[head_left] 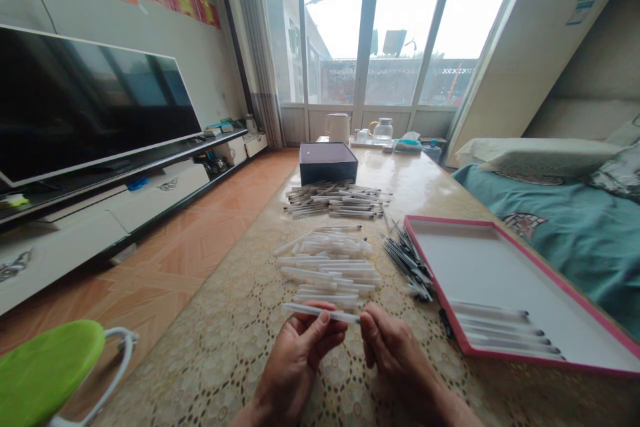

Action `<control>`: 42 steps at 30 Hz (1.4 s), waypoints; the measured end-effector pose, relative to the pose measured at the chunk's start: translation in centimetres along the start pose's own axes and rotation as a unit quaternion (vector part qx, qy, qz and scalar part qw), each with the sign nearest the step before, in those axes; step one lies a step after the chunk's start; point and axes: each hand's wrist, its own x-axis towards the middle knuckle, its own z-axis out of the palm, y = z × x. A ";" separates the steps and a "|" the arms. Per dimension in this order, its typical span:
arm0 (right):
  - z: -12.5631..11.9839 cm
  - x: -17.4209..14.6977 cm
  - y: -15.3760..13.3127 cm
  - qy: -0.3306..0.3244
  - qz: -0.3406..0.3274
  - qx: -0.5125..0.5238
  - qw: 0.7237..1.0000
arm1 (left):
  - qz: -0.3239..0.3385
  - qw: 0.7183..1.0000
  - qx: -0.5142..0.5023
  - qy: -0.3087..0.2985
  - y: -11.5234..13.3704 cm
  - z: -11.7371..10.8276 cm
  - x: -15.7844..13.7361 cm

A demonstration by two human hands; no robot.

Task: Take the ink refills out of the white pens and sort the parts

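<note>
My left hand (297, 353) pinches a white pen (344, 316) between thumb and fingers, holding it nearly level above the table. At the pen's right end, the closed fingers of my right hand (397, 350) grip its tip, and any small part inside them is hidden. Just beyond my hands lies a pile of whitish pen barrels (330, 273). Slender dark-ended refills (407, 260) lie heaped to the right, against a pink-rimmed box lid (433, 277). Several pens with dark ends (505, 332) rest in a row inside the lid.
Behind the barrels, more dark-ended pens (337, 200) are piled before a dark box (327, 170). A glass jug (383, 129) and a tissue pack (409, 141) stand at the far end of the patterned table (200, 353). A green stool (55, 370) is at left.
</note>
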 end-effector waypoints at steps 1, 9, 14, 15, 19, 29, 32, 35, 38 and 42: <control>0.0 0.0 0.0 0.001 -0.003 0.000 1.000 | 0.001 1.000 -0.001 0.003 0.0 0.0 0.0; -0.1 0.0 -0.1 -0.011 0.000 -0.006 1.000 | 0.001 1.000 -0.005 0.005 0.2 0.0 0.0; -0.3 0.0 -0.3 -0.003 -0.010 -0.015 1.000 | 0.003 1.000 -0.007 0.018 0.1 0.1 -0.1; -0.2 0.0 -0.3 0.001 -0.011 -0.016 1.000 | 0.003 1.000 -0.007 0.019 0.1 0.1 -0.1; 0.2 0.0 0.0 0.007 0.002 0.008 1.000 | -0.002 1.000 -0.002 0.005 0.1 0.1 -0.1; 0.4 0.0 0.1 0.019 -0.007 0.018 1.000 | 0.000 1.000 0.001 0.012 0.1 0.0 -0.1; 0.4 0.0 0.0 0.012 -0.003 0.042 0.999 | 0.003 1.000 0.004 0.000 0.0 0.1 -0.2; 0.2 0.1 0.2 -0.008 0.016 0.073 0.997 | 0.006 1.000 0.013 -0.007 0.0 0.1 -0.2; 0.0 0.1 0.4 -0.010 0.020 0.084 0.996 | 0.009 0.999 0.030 -0.006 0.1 0.3 -0.2; -0.1 0.1 -0.1 0.021 -0.037 0.054 0.998 | 0.034 0.993 0.107 -0.028 -0.1 0.6 -0.2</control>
